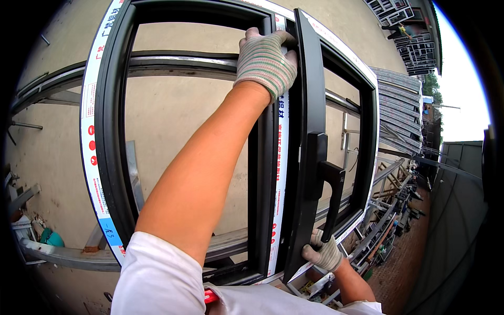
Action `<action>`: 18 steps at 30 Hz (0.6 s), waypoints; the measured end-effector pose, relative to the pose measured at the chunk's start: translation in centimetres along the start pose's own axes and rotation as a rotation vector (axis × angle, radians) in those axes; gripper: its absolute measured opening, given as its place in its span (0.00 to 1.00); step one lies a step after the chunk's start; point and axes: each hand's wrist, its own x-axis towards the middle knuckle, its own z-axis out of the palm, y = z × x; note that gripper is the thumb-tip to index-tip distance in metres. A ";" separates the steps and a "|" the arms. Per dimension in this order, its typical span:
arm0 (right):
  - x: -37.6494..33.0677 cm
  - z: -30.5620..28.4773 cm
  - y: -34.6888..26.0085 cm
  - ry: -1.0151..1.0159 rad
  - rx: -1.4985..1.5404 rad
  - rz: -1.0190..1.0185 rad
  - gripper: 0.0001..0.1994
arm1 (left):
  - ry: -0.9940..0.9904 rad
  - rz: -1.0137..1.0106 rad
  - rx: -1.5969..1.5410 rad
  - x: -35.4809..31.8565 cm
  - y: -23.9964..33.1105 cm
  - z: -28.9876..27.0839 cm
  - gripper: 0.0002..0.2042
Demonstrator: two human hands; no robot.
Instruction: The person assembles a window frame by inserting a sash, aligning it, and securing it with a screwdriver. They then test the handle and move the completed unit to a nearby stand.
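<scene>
A black window frame (113, 157), edged with white printed protective film, lies across metal rails in front of me. Within its right half, a black window sash (310, 105) stands tilted out of the frame, with a black lever handle (333, 194) on its side. My left hand (266, 60), in a striped knit glove, closes around the top of the middle bar, close against the sash. At the sash's lower end, below the handle, my gloved right hand (324, 251) grips its edge. The fingertips of both hands are partly hidden behind the profiles.
Metal support rails (181, 64) run crosswise under the frame. A stack of long grey profiles (395, 105) lies to the right, with a cluttered rack of metal offcuts (386, 226) nearer me. A person (404, 30) is at the far right, beside stacked frames. A teal object (52, 237) lies at the lower left.
</scene>
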 end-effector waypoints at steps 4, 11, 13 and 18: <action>0.2 0.3 -0.5 0.018 -0.008 0.010 0.19 | 0.121 0.114 -0.049 0.0 -1.1 0.9 0.18; 0.8 0.7 -0.6 0.037 -0.081 -0.064 0.15 | 0.177 0.160 -0.295 -0.1 -2.4 1.2 0.21; 0.9 0.7 -0.5 0.032 -0.100 -0.053 0.16 | 0.183 0.152 -0.318 -0.1 -2.6 1.3 0.22; 1.2 1.1 -0.2 0.054 -0.066 -0.023 0.20 | 0.208 0.129 -0.314 -0.1 -2.8 1.5 0.23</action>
